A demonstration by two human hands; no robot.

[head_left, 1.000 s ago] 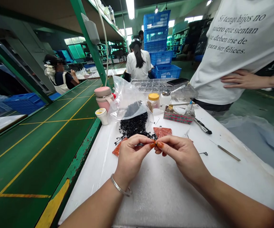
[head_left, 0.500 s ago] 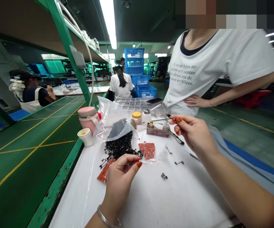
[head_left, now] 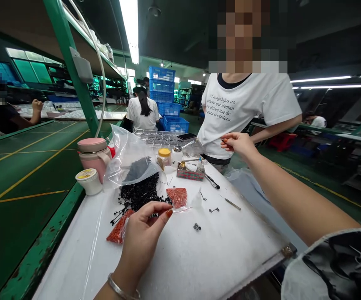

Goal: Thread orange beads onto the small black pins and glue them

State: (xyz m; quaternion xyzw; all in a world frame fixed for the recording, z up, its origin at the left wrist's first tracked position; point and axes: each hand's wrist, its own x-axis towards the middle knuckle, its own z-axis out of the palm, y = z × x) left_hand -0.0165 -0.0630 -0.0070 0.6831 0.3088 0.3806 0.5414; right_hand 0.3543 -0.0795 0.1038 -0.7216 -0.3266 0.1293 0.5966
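Observation:
My left hand (head_left: 144,235) hovers over the white tabletop, thumb and forefinger brought together; anything between them is too small to make out. Beside it lie a bag of orange-red pieces (head_left: 118,231) and a heap of thin black parts (head_left: 139,192). Just past its fingertips is another small bag of orange-red pieces (head_left: 177,196). My right hand (head_left: 239,145) is raised beyond the table's right side, in front of a person in a white T-shirt. Its fingers pinch a small dark piece (head_left: 223,141), partly hidden. A few round dark parts (head_left: 197,227) and a small black part (head_left: 214,210) lie on the table.
A clear plastic bag (head_left: 121,137), pink flask (head_left: 94,156) and white tub (head_left: 88,182) line the left side. Farther back are a yellow-lidded jar (head_left: 164,158), a patterned box (head_left: 189,173) and a compartment tray (head_left: 149,136). A thin tool (head_left: 232,204) lies at right.
The view has swung right and tilted up slightly. My right arm has stretched farther out toward the standing person, its fingers still pinched. My left hand keeps its pose.

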